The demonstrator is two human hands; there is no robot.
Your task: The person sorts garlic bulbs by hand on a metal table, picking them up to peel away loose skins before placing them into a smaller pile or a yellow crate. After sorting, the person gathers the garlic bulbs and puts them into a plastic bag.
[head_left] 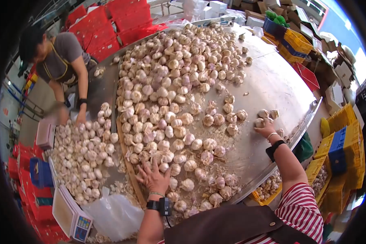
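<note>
A large heap of garlic bulbs [166,77] covers much of a metal table [268,73]. My left hand [153,179] lies palm down at the near left part of the heap, fingers spread, touching bulbs beside a wooden strip [128,162]. Out toward the table's right edge, my right hand [266,130] has its fingers curled against a few garlic bulbs [259,123]; the palm side is hidden. Between my hands lie loose bulbs [232,118] and scattered papery skins.
Across the strip, a co-worker [65,61] reaches into a second garlic pile [85,150]. A digital scale [73,213] and a plastic bag [114,213] sit at the near left. Yellow crates [345,150] stand right, red crates [93,32] behind. A raised rim [280,158] edges the table.
</note>
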